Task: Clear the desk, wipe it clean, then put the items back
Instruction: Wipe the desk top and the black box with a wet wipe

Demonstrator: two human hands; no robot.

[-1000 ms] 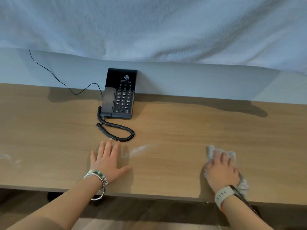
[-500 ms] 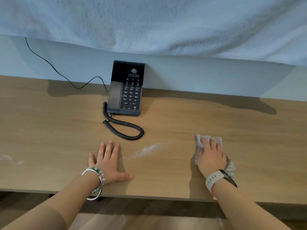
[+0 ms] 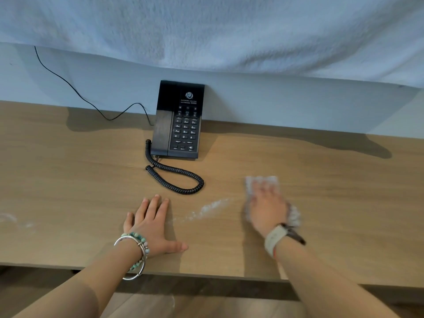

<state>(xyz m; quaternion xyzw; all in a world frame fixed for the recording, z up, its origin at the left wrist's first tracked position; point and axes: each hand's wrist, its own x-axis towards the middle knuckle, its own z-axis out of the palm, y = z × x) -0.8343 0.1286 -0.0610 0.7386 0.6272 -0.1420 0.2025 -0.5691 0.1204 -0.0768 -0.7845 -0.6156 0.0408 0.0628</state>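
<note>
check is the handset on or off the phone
On. The handset sits flush in the left side of the phone.

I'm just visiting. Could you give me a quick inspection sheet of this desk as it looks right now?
Surface: wooden desk, white powdery streak mid-front, fainter smear far left.
Job's things: cloth, blurred, under the right hand.
Clutter: black telephone against the back wall.
Hands: left hand flat on desk, fingers straight; right hand presses cloth.
Cables: coiled handset cord on desk; thin black cable up the wall.
Surroundings: white fabric above.
</note>
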